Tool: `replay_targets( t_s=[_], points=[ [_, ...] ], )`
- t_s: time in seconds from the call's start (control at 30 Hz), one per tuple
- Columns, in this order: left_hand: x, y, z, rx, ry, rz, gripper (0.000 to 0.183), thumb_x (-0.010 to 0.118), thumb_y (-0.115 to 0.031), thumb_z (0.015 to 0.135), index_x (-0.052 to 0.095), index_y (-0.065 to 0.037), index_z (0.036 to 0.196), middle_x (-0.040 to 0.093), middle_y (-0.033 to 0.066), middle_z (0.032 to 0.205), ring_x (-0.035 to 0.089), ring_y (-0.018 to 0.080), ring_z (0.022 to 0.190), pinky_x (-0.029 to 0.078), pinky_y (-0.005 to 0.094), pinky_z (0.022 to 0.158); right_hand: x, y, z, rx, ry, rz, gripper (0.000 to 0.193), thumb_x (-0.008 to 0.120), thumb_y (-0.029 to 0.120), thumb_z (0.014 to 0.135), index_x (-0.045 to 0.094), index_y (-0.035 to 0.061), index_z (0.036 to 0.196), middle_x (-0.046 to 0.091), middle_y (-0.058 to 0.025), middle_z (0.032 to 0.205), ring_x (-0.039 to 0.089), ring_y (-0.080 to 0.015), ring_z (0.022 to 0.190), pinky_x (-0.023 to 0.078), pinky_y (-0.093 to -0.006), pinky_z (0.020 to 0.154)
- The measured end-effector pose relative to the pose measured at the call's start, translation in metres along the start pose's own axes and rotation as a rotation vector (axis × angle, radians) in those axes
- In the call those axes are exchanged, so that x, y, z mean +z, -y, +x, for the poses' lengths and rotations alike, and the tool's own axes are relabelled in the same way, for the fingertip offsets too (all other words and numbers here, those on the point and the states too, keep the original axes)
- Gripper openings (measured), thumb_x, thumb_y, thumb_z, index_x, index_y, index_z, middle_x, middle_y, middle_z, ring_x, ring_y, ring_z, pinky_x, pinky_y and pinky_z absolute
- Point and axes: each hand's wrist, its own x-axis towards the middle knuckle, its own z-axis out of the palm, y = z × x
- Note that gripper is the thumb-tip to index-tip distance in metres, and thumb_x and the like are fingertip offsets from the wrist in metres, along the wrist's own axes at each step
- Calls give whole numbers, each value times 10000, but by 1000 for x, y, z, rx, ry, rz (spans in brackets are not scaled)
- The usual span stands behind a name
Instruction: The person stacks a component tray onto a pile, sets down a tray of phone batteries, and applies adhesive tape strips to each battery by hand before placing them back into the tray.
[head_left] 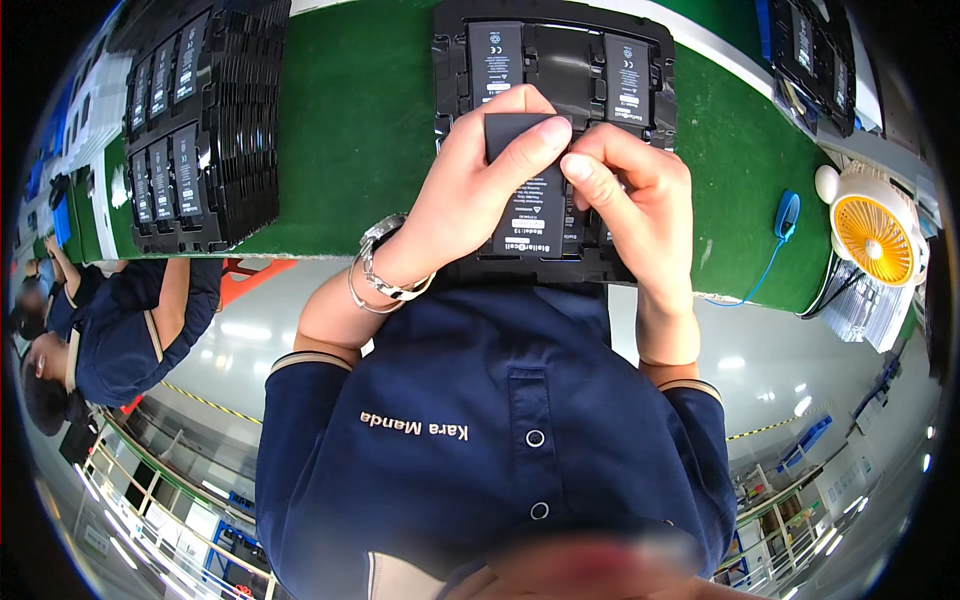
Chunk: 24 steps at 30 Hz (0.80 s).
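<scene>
A flat black phone battery (530, 215) with white print is gripped in my left hand (492, 155), its thumb pressed across the face near the top end. Close to the battery's upper right corner, my right hand (637, 195) has thumb and index finger pinched together; whether a thin piece lies between them is too small to tell. Beneath both hands is a black plastic tray (563, 75) with moulded slots. Two more batteries show in its far slots, one at the left (496, 58) and one at the right (627, 80). My hands hide much of the tray's near half.
A tall stack of black trays (240, 130) holding batteries stands left on the green table mat (345, 130). Right are a blue wrist strap (788, 215) with its cord and a small orange-and-white fan (872, 235). Another tray (815, 50) lies far right. A co-worker (115, 325) is at the left.
</scene>
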Motion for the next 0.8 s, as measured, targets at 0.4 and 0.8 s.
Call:
replay_targets(
  t_s=[0.4, 0.8],
  points=[
    [-21, -6, 58, 141, 46, 721, 192, 548, -206, 942, 574, -24, 996, 571, -10, 838, 511, 53, 786, 427, 235, 735, -65, -45, 39, -425, -85, -1021, 460, 745, 182, 687, 595, 57, 1103, 588, -72, 1123, 507, -264, 1117, 428, -381, 942],
    [-10, -4, 67, 505, -58, 844, 311, 532, -320, 941, 600, -32, 1036, 620, 40, 816, 535, 77, 695, 416, 226, 599, -83, -45, 31, -804, -574, -1273, 204, 685, 56, 669, 608, 78, 856, 614, -22, 782, 607, -201, 785, 478, -328, 715]
  ],
)
